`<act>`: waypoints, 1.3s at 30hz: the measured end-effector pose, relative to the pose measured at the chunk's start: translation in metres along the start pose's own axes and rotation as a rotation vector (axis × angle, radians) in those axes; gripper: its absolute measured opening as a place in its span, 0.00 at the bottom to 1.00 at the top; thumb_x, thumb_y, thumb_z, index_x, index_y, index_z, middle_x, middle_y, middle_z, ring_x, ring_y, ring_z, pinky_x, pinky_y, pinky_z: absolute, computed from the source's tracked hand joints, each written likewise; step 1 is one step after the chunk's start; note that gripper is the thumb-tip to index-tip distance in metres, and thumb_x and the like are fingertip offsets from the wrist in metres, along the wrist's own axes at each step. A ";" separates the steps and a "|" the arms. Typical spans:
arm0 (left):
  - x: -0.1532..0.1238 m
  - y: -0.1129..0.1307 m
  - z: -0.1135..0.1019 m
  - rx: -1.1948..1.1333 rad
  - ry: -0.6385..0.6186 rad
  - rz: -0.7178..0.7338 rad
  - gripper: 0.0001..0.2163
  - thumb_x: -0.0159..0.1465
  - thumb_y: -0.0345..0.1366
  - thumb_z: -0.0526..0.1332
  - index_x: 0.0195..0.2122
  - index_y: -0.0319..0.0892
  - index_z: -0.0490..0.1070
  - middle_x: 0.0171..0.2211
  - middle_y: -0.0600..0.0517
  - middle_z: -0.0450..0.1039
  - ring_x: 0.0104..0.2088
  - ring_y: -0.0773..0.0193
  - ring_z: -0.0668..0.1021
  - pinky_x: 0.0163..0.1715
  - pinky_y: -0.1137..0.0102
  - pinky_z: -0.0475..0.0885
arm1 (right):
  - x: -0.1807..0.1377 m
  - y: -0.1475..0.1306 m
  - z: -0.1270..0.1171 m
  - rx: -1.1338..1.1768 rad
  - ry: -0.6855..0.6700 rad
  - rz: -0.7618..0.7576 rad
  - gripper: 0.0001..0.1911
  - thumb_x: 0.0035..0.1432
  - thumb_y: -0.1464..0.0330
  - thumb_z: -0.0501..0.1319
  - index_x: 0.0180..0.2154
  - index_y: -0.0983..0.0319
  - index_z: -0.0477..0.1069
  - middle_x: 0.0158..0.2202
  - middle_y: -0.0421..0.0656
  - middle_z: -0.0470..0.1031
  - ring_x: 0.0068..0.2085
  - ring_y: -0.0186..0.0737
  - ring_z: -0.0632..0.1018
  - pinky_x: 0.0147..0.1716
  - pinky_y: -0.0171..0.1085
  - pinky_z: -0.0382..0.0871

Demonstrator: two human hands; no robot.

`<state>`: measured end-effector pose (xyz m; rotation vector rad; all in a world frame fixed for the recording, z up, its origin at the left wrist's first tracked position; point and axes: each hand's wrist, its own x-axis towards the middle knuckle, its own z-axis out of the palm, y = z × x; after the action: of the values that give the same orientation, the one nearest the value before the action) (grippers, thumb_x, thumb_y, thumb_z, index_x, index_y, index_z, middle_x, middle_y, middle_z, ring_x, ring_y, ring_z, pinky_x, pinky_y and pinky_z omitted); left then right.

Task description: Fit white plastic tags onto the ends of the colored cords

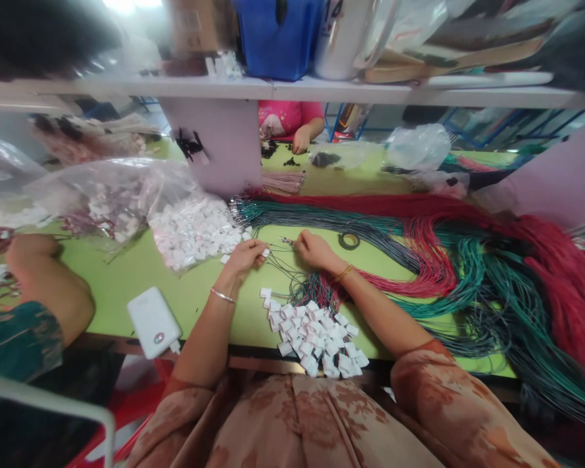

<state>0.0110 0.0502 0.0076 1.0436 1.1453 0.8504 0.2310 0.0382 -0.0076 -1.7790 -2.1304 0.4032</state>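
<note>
My left hand (246, 257) is closed in a pinch on a small white connector housing (266, 252). My right hand (312, 248) faces it, a short gap away, pinching thin wires whose metal-tipped ends (286, 241) stick out to the left. Dark wires (281, 265) run slack below and between both hands. Nearer my body lies a pile of white connectors (308, 333) with red, green and black wires attached. Beyond the hands, long bundles of green and grey wire (297, 218) and red wire (370, 205) stretch rightwards.
A clear bag of white connectors (190, 227) lies left of my hands. A white power bank (153, 322) rests near the table's front edge. A tape roll (349, 240) sits right. A shelf (292, 91) crosses above. A co-worker's arm (49, 279) is at left; another person's hand (301, 139) is opposite.
</note>
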 end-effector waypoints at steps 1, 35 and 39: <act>0.000 0.000 0.001 -0.006 -0.006 0.000 0.07 0.51 0.34 0.66 0.28 0.36 0.72 0.20 0.52 0.71 0.17 0.74 0.67 0.16 0.78 0.60 | 0.001 0.001 -0.002 0.036 0.000 -0.009 0.12 0.63 0.67 0.50 0.40 0.65 0.68 0.32 0.46 0.75 0.31 0.38 0.70 0.31 0.34 0.56; -0.012 -0.007 0.030 -0.303 -0.121 0.076 0.07 0.55 0.32 0.65 0.33 0.37 0.71 0.29 0.52 0.71 0.24 0.75 0.70 0.26 0.78 0.65 | 0.006 -0.032 -0.030 0.035 0.278 0.042 0.11 0.58 0.68 0.54 0.37 0.64 0.73 0.35 0.47 0.77 0.33 0.39 0.73 0.33 0.34 0.58; -0.011 -0.010 0.034 -0.334 -0.091 0.077 0.07 0.55 0.32 0.66 0.33 0.37 0.71 0.26 0.54 0.69 0.23 0.75 0.70 0.25 0.78 0.64 | 0.002 -0.033 -0.032 0.392 0.284 -0.123 0.11 0.56 0.66 0.56 0.32 0.64 0.74 0.29 0.42 0.76 0.28 0.33 0.70 0.30 0.32 0.59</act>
<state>0.0422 0.0298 0.0045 0.8436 0.8557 1.0055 0.2146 0.0345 0.0353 -1.3872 -1.8050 0.4666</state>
